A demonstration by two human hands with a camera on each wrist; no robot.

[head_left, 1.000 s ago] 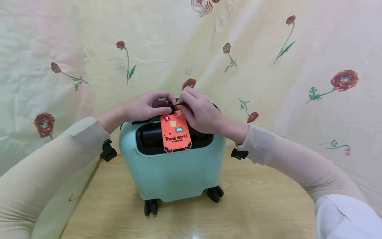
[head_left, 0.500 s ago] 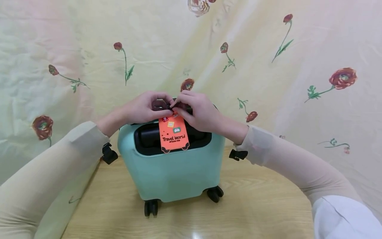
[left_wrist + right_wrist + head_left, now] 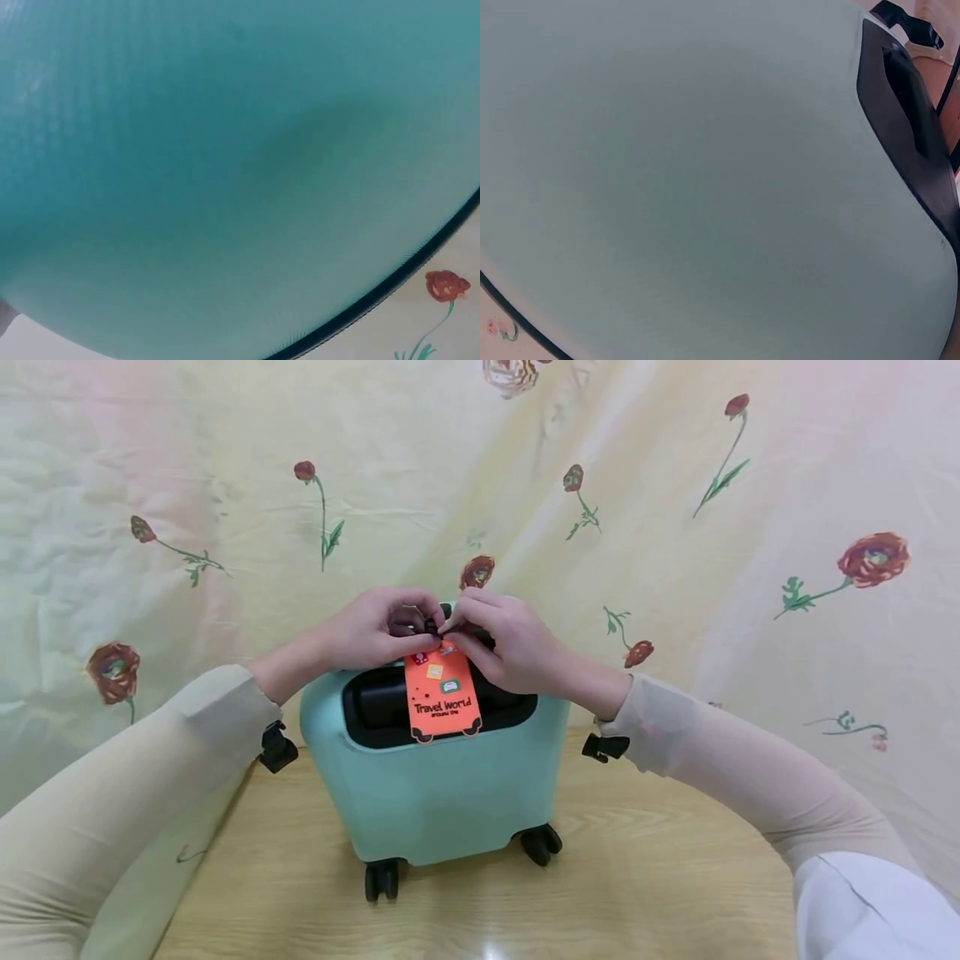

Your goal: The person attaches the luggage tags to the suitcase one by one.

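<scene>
A mint-green suitcase (image 3: 450, 802) stands upright on its black wheels. An orange luggage tag (image 3: 442, 706), printed "Travel World", hangs over the black recess in its upper side. My left hand (image 3: 363, 628) pinches the tag's black strap (image 3: 431, 627) between thumb and curled fingers. From the other side my right hand (image 3: 517, 643) pinches the same strap, its fingertips meeting those of the left. Most of the strap is hidden behind the fingers. In the left wrist view the suitcase shell (image 3: 225, 187) fills nearly everything; the right wrist view shows its shell (image 3: 705, 187) and dark recess (image 3: 900, 120).
The suitcase stands on a light wooden surface (image 3: 645, 860). Behind it hangs a pale cloth (image 3: 420, 468) printed with red flowers, which also covers the left side. Black wheels (image 3: 382, 881) show beneath the suitcase.
The head view shifts slightly. My right fingertips have worked a little at the strap, and its thin end, seen a second ago, is now covered. Suitcase and tag have stayed in place.
</scene>
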